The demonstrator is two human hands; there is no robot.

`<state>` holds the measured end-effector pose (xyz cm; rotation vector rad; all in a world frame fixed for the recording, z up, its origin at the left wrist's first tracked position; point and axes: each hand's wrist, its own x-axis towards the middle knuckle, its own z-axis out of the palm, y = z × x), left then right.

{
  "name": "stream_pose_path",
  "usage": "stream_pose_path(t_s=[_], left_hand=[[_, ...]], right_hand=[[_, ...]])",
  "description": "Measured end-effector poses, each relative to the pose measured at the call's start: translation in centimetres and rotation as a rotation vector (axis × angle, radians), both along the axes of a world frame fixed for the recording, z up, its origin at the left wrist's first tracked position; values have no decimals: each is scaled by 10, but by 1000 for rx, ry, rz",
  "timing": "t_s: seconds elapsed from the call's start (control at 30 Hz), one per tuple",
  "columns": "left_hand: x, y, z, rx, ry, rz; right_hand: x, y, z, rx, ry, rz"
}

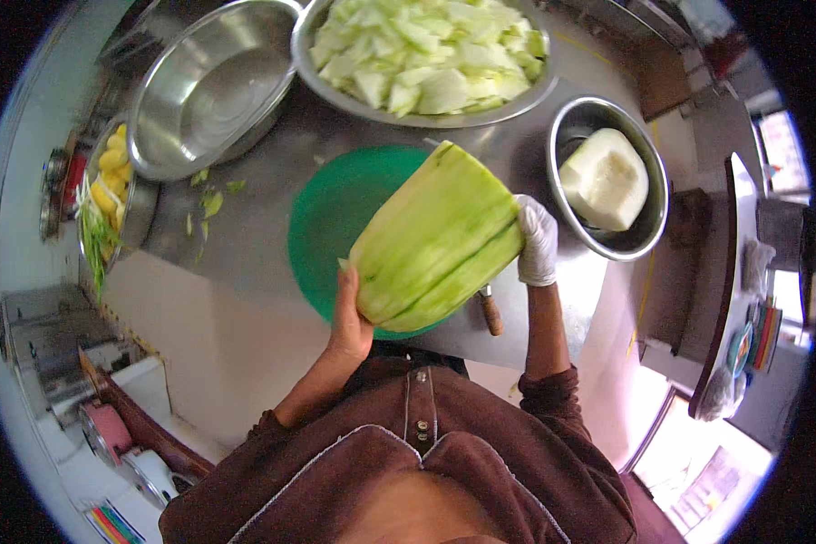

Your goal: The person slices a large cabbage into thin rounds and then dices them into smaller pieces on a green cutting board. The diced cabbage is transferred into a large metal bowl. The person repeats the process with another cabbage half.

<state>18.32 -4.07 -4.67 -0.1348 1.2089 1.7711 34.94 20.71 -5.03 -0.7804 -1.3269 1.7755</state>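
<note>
A large piece of peeled, pale green gourd or melon (435, 238) is held up between both hands, above a round green cutting board (326, 217). My bare left hand (351, 316) grips its lower left end, thumb up along the side. On its right side, my right hand (537, 241), in a thin whitish glove, holds the other end. Partly hidden below the gourd, a tool with a wooden handle (491, 313) lies near the board's right edge; its blade is mostly covered.
Beyond the board stand a bowl of cut pale green pieces (425, 122) and a steel basin (207, 88). A steel bowl (658, 197) at right holds a white gourd chunk (608, 178). Leaf scraps (211, 202) lie at left, near a bowl (143, 204) with yellow produce and green stalks.
</note>
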Motion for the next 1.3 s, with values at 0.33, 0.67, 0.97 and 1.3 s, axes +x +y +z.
stream_pose_path(t_s=[0.33,0.67,0.97,1.3], left_hand=[[-83,-80,-46,-107,-260,342],[-213,-93,-106,-303,-268,125],[-218,-64,-99,-522,250,5],[-337,-128,-99,-601,303,149]], right_hand=[[-107,-81,-10,30,-355,247],[-148,-156,-37,6,-555,-41],[-122,-149,-31,100,-696,129],[-8,-117,-81,612,-1435,135]])
